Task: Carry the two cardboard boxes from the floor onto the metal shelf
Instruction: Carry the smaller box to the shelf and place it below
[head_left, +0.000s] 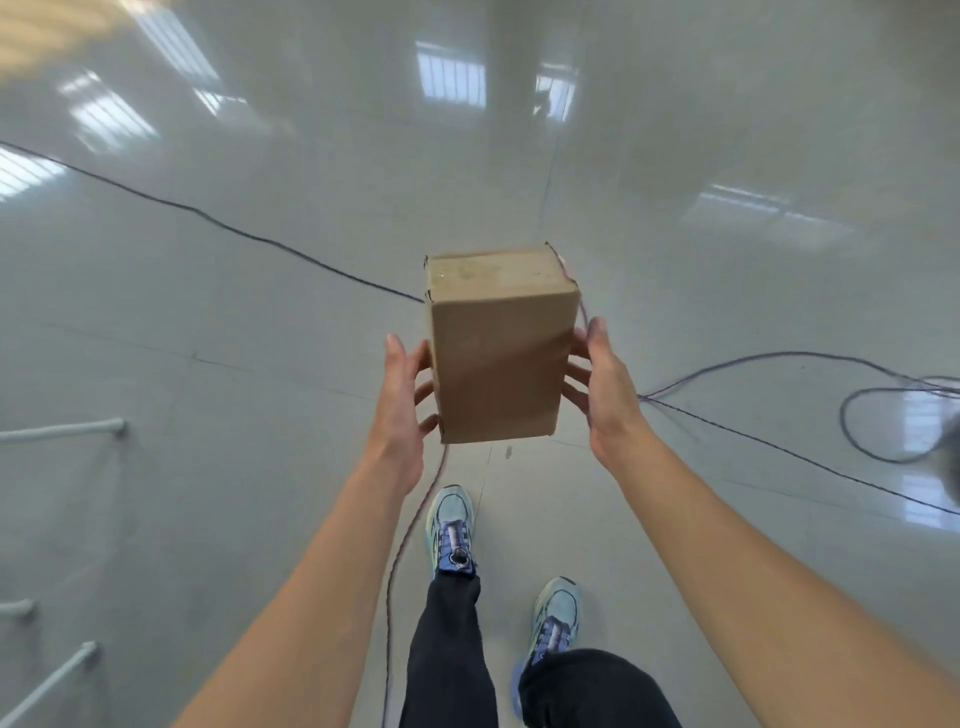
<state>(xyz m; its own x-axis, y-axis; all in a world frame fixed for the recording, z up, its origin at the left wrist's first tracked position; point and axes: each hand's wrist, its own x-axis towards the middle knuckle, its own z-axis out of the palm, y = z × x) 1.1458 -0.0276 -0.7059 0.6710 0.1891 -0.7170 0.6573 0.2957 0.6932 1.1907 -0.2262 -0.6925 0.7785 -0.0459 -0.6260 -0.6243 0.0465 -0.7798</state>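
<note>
The floor is pale, glossy tile with thin grout lines, and it mirrors bright barred windows in several patches. A dark cable runs across it from the left edge toward the centre, passing behind the box. More cable loops and crosses at the right, where a blurred grey shape sits at the frame edge. Another thin strand trails down the floor past the person's feet. At the lower left, white rails jut in from the edge; what they belong to cannot be told.

One brown cardboard box is in view, closed, so its contents cannot be seen. It is held up in the air in front of the person, above the floor, long side running away from the camera and tilted slightly.

The left hand presses the box's left side, fingers spread and curling underneath. The right hand presses the right side likewise, thumb lying up along the edge. Both hands are partly open, clamping the box between the palms, arms bare and stretched forward.

Below the box, two light blue shoes and dark trousers show, one foot ahead of the other.
</note>
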